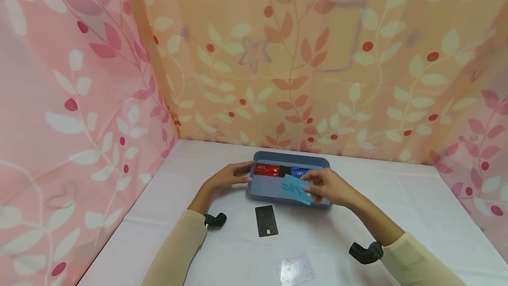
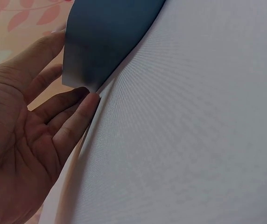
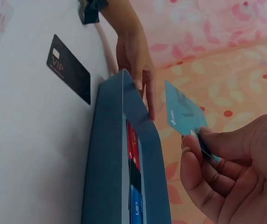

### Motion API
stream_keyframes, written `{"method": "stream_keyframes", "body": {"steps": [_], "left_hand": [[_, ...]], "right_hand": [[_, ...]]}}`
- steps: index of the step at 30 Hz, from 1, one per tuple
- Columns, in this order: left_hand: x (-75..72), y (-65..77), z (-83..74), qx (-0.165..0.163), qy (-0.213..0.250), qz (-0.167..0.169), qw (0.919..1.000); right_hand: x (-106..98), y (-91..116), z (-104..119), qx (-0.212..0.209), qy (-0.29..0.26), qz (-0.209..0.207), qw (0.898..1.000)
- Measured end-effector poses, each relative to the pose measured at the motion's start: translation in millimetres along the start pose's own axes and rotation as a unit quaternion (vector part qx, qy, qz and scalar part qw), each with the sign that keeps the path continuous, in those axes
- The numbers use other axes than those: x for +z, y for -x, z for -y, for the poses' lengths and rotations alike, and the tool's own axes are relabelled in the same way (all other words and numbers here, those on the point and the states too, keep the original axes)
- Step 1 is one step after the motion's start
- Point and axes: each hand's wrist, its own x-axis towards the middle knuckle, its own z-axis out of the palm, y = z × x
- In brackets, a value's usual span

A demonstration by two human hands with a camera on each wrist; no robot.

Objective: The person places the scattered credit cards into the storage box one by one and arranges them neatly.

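Observation:
A light-blue VIP card is pinched between the thumb and fingers of my right hand, tilted above the front right part of a blue-grey tray. My left hand touches the tray's left end with its fingers spread along the wall; the left wrist view shows the fingertips at the tray's lower corner. Inside the tray, along its back, lie a red VIP card, a dark card and a blue VIP card. The right hand partly covers the blue one in the head view.
In front of the tray, a black VIP card lies flat on the white table. Nearer the front edge is a transparent card-like piece. Floral cloth hangs behind the table and at both sides.

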Motion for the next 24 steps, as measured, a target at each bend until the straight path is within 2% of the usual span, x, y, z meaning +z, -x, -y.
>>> {"method": "stream_keyframes", "body": {"steps": [5, 10, 21, 24], "left_hand": [[0.3, 1.6, 0.9, -0.007, -0.005, 0.0, 1.0], [0.1, 1.5, 1.5, -0.009, -0.012, -0.001, 0.9999], [-0.5, 1.9, -3.5, -0.01, -0.006, -0.001, 0.9999], [-0.8, 1.8, -4.0, -0.006, -0.007, 0.0, 1.0]], "right_hand": [[-5.9, -13.5, -2.9, -0.001, -0.007, 0.02, 1.0], [-7.5, -25.9, -5.2, 0.012, -0.006, 0.019, 1.0], [0.9, -47.3, -14.0, 0.031, -0.004, -0.011, 0.999], [5.1, -53.2, -19.0, 0.05, -0.011, -0.027, 0.998]]}}
